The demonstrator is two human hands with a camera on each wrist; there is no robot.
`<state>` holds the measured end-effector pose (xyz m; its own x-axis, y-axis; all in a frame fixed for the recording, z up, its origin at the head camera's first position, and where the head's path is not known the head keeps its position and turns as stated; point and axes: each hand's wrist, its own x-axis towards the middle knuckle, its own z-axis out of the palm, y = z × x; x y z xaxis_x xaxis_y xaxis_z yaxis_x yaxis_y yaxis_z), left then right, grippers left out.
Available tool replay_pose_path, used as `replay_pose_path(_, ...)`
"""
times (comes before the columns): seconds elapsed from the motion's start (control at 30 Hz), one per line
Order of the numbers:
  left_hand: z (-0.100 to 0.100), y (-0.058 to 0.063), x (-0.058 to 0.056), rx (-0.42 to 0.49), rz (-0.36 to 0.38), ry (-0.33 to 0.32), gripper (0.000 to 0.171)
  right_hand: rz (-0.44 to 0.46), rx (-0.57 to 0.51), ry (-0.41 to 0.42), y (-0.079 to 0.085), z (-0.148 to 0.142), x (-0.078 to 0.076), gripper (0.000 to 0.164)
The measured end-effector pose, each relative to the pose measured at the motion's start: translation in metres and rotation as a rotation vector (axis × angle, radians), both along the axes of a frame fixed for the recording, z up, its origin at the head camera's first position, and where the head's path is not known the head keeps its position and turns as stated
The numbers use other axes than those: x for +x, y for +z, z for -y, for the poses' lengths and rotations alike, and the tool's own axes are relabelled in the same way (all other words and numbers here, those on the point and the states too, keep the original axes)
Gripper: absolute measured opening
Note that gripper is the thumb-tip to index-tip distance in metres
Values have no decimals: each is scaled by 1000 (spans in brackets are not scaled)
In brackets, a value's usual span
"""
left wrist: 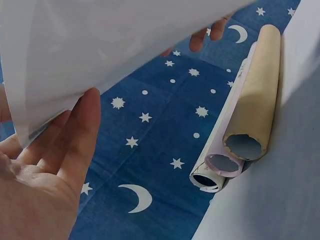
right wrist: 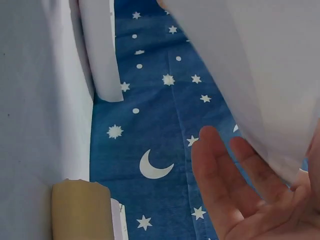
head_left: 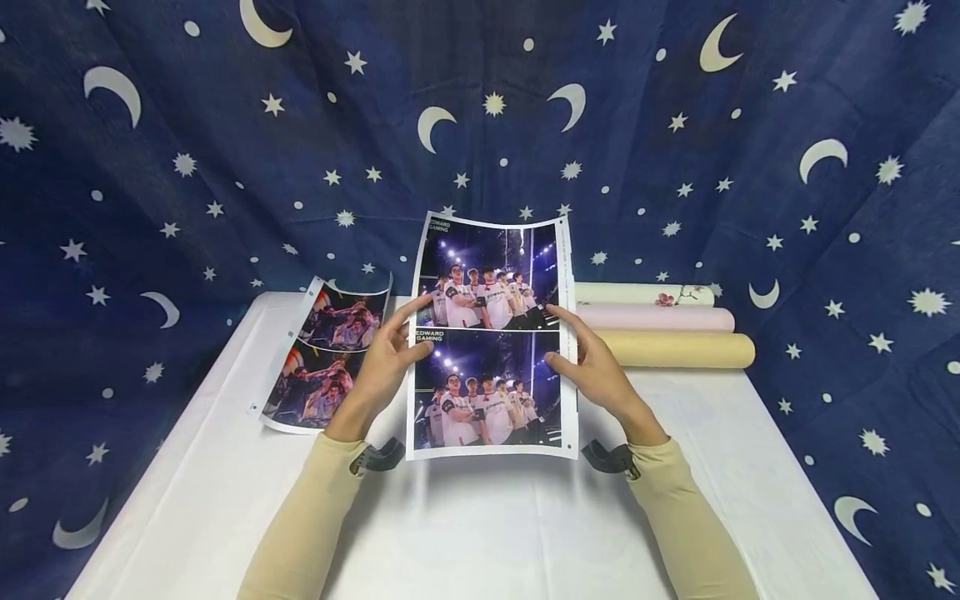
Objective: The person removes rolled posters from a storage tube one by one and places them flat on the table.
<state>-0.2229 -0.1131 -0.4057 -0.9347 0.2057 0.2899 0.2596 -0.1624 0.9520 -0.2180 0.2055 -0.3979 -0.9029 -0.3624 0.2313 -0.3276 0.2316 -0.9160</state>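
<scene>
A printed photo sheet [head_left: 487,392] is held up over the table, facing me. It carries two copies of one team picture, one above the other, with "EDWARD GAMING" lettering. At its left edge my left hand [head_left: 382,367] pinches it, thumb on the front and fingers at the side and behind. My right hand [head_left: 600,375] grips the opposite edge the same way, at about the same height. The sheet bows slightly between them. From the left wrist, its plain white back [left wrist: 90,45] shows above the left palm [left wrist: 40,190].
Another printed sheet [head_left: 322,358], curling at its edges, lies at the table's left. Three rolls lie side by side at the back right: yellow [head_left: 667,350], pale pink [head_left: 660,317] and white with flowers [head_left: 637,294]. A blue star-and-moon cloth [head_left: 495,83] hangs behind the white table [head_left: 480,533].
</scene>
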Motion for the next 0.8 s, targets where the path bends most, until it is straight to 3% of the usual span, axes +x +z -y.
replay_pose_path(0.2, 3, 1, 0, 49, 47, -89, 84, -46, 25, -35, -3, -5, -2, 77)
replay_pose_path(0.33, 4, 0, 0, 131, 90, -145, 88, -23, -66, 20, -4, -7, -3, 78)
replay_pose_path(0.5, 5, -2, -2, 143, 115, -164, 87, 14, -145, 66, -2, -9, -2, 79)
replay_pose_path(0.8, 10, -3, -1, 171, 223, -223, 86, 58, -140, 42, -3, -11, -3, 76)
